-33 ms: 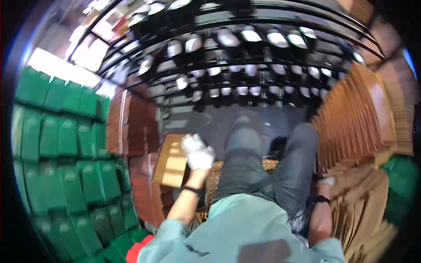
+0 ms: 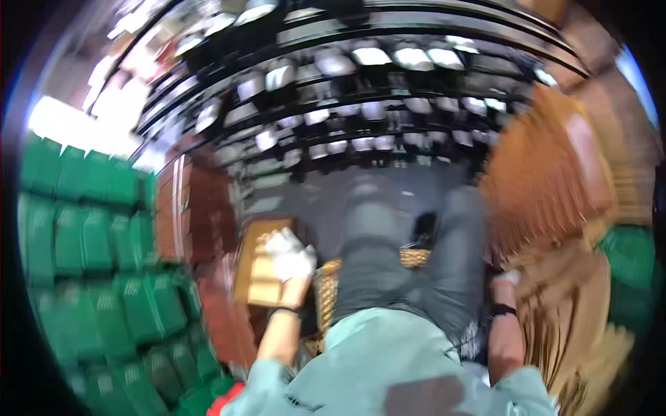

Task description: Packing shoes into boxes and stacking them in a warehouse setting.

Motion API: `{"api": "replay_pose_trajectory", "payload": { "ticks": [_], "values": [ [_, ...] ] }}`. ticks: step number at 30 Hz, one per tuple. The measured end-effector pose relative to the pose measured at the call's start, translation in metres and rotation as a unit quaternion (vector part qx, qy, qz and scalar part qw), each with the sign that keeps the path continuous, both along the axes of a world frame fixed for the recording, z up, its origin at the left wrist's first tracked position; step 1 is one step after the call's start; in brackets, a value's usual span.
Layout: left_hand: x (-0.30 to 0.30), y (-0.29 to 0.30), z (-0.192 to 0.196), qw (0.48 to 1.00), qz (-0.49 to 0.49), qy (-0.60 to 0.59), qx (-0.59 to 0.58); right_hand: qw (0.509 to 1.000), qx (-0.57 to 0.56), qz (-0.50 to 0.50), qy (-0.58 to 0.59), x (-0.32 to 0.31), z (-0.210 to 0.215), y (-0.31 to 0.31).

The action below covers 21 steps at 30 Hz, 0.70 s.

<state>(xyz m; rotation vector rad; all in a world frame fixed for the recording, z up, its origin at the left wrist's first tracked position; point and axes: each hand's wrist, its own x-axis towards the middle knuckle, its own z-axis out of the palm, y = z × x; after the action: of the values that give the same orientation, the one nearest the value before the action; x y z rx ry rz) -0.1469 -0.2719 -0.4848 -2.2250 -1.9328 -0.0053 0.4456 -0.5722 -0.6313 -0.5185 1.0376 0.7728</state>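
Observation:
My left hand (image 2: 290,258), in a white glove, is over the right part of an open brown box (image 2: 257,297) with a yellowish-tan inside. Motion smears its fingers, so I cannot tell whether they are apart or closed, or if they hold anything. Down by my right thigh is my right hand (image 2: 508,279), also in a white glove, beside upright brown cardboard sheets (image 2: 555,308). Only a small part of that glove shows and its fingers are hidden. A dark band is on each wrist.
Green boxes (image 2: 97,239) are stacked along the left, with dark red-brown boxes (image 2: 201,204) beside them. Ahead, black racks (image 2: 361,97) carry rows of dark things with pale tops. Orange-brown folded cardboard (image 2: 548,173) stands on the right. Under me is a woven seat (image 2: 415,258).
The whole view has shifted a little, with most things lying further left. My left hand has come lower and further over the box's inside. My right hand stays beside the cardboard.

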Motion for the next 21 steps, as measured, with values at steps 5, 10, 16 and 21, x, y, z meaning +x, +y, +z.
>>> {"api": "replay_pose_trajectory", "payload": {
  "ticks": [5, 10, 16, 21],
  "values": [
    [-0.202, 0.005, -0.126, 0.94, 0.179, 0.034, -0.29, 0.662, -0.243, 0.574, -0.416, -0.16, 0.222, 0.079],
    [-0.153, 0.071, -0.01, 0.91, 0.082, 0.081, -0.398, 0.217, -0.527, 0.399, -0.718, -0.116, 0.41, 0.007],
    [-0.093, 0.019, 0.161, 0.97, -0.219, -0.109, 0.007, 0.12, -0.654, 0.523, -0.533, -0.015, 0.409, -0.139],
    [0.014, 0.011, 0.19, 0.89, -0.385, -0.244, 0.03, 0.22, -0.595, 0.542, -0.551, 0.012, 0.386, -0.148]
  ]
}}
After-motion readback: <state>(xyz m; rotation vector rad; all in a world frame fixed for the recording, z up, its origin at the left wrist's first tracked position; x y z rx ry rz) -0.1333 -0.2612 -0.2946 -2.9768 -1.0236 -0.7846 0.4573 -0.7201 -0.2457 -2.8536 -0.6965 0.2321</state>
